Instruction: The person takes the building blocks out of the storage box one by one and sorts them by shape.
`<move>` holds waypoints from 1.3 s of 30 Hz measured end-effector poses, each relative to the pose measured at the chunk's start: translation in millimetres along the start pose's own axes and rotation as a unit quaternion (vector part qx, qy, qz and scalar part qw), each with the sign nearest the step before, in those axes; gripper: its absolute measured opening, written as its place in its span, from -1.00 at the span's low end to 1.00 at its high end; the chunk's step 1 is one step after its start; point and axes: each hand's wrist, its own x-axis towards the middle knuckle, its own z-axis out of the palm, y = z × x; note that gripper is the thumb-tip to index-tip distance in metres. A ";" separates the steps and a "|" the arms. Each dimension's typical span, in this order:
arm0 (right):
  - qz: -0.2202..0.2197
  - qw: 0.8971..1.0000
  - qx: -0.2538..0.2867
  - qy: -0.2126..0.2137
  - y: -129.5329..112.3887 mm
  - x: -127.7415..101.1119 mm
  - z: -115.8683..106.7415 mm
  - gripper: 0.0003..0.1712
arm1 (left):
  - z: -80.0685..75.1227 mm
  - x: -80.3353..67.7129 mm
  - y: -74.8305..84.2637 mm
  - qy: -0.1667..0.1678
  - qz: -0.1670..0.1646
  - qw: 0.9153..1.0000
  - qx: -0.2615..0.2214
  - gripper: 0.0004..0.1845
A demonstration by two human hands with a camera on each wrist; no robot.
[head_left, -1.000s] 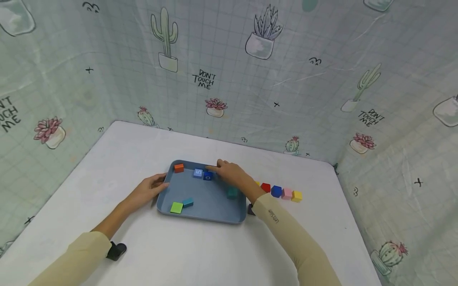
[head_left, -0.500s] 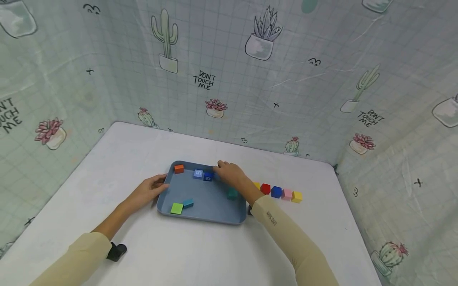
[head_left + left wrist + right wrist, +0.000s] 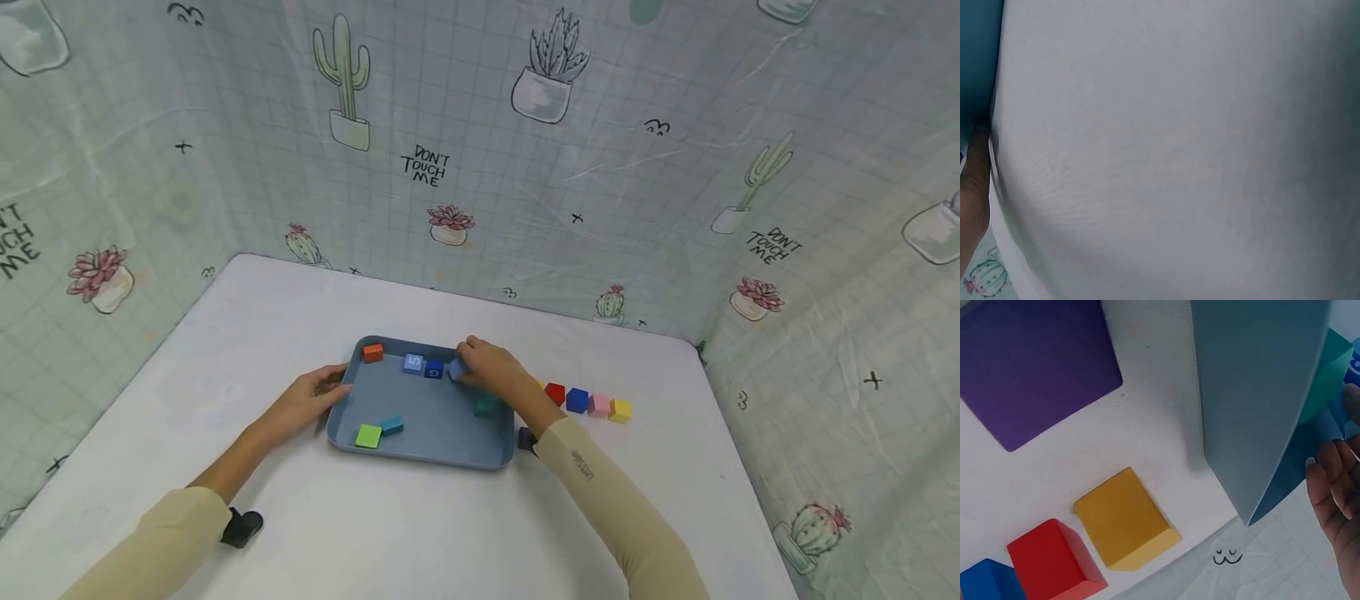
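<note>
A blue-grey tray (image 3: 435,423) stands on the white table. My left hand (image 3: 300,406) holds its left rim, the thumb lapping over the edge. Near the tray's far side my right hand (image 3: 491,367) pinches a light blue block (image 3: 456,369), mostly covered by the fingers. Left of that block sit a dark blue block (image 3: 434,370) and a light blue block marked 5 (image 3: 413,363). A teal-green block (image 3: 486,405) lies under the right wrist, also showing behind the tray wall (image 3: 1254,381) in the right wrist view.
Also in the tray are an orange block (image 3: 372,353), a lime green block (image 3: 368,436) and a teal block (image 3: 392,425). Right of it stand red (image 3: 555,393), blue (image 3: 577,400), pink (image 3: 599,406) and yellow (image 3: 620,411) blocks, plus a purple block (image 3: 1038,369). A patterned curtain (image 3: 487,150) surrounds the table.
My right hand's extended finger has drawn back from the dark blue block and curled in. The hand has shifted slightly right, and the light blue block now shows at its fingers. My left hand stays put.
</note>
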 end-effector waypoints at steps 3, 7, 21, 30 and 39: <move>0.005 1.000 0.022 0.008 2.1 -4.1 -2.2 -0.52 | -0.4 -0.4 0.6 0.000 0.003 1.000 -0.002 -0.31; 0.003 0.999 0.049 0.021 6.0 -9.7 -0.4 -0.53 | -0.5 -1.2 0.3 -0.001 0.004 1.000 -0.006 -0.32; 0.045 0.970 0.211 0.110 18.6 -43.0 4.5 -0.54 | 0.0 -1.7 3.1 -0.002 0.002 1.000 0.000 -0.32; 0.055 0.966 0.217 0.126 25.4 -60.7 6.5 -0.54 | 0.3 0.2 1.4 -0.003 0.003 1.000 0.002 -0.32; 0.034 0.962 0.213 0.167 33.4 -80.2 9.9 -0.61 | 0.5 0.7 0.7 -0.004 0.002 1.000 -0.003 -0.30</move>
